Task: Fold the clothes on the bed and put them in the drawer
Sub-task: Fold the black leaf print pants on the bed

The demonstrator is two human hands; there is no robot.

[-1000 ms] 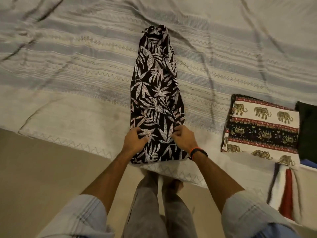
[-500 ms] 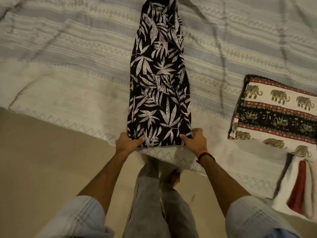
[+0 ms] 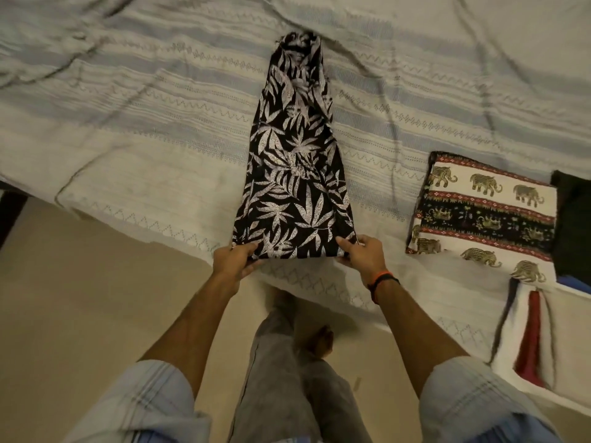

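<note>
Pinching the near corners of the leaf-print garment (image 3: 295, 174), the left hand (image 3: 232, 260) and right hand (image 3: 361, 255) hold its hem, fingers curled; it lies lengthwise on the bed (image 3: 128, 123).

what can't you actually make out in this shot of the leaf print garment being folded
All in the head view:
- Drawer: not in frame at all.
- Dark item at the right edge: cut off by the frame, kind of garment unclear.
- Red and white cloth at lower right: motion-blurred, partly cut off.
- Leaf print garment: folded lengthwise, so its type and underside stay hidden.
- Fingertips of the left hand and right hand: tucked under the garment's near corners.
</note>
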